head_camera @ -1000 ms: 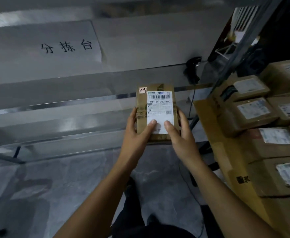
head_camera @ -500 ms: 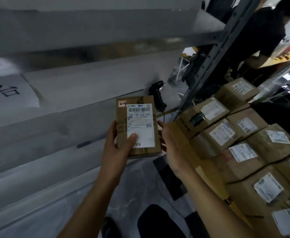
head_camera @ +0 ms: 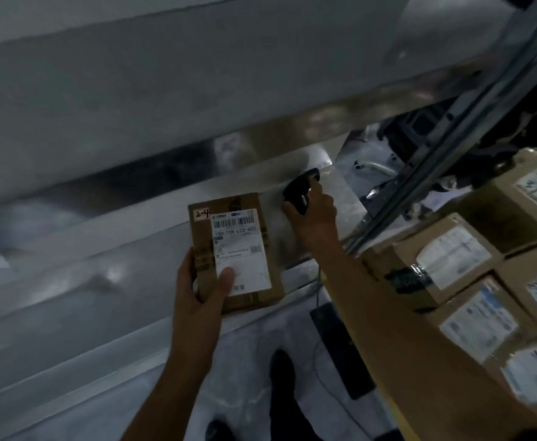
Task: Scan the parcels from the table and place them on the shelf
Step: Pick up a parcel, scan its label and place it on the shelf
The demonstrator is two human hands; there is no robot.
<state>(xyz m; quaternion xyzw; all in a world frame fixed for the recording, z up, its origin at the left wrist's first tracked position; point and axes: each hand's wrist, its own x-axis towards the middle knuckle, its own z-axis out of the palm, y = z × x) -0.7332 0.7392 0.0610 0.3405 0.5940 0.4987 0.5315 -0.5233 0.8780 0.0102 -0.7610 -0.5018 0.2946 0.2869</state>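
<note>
Released by the right hand since the earlier frame, the parcel (head_camera: 238, 249) is now carried by the left hand (head_camera: 197, 294) alone, fingers wrapped behind its near left edge and the thumb (head_camera: 225, 278) pressed on the white label (head_camera: 244, 259). It is held in the air in front of the grey metal shelf (head_camera: 86, 297), label up, its long axis running away from the body and tilted slightly left, with the barcode (head_camera: 235, 221) at the far end. The right hand (head_camera: 319, 218) has reached forward and right, and now curls around the black scanner (head_camera: 299, 189), which sits just beyond the parcel's far right corner. The two hands are well apart. By my reading, the scanner only needs lifting and turning left to face the barcode, so the right hand is the nearer one for that move. Open room lies to the left along the shelf. To the right, the slanted metal upright (head_camera: 435, 148) and the stacked boxes (head_camera: 445, 265) crowd the right forearm.
</note>
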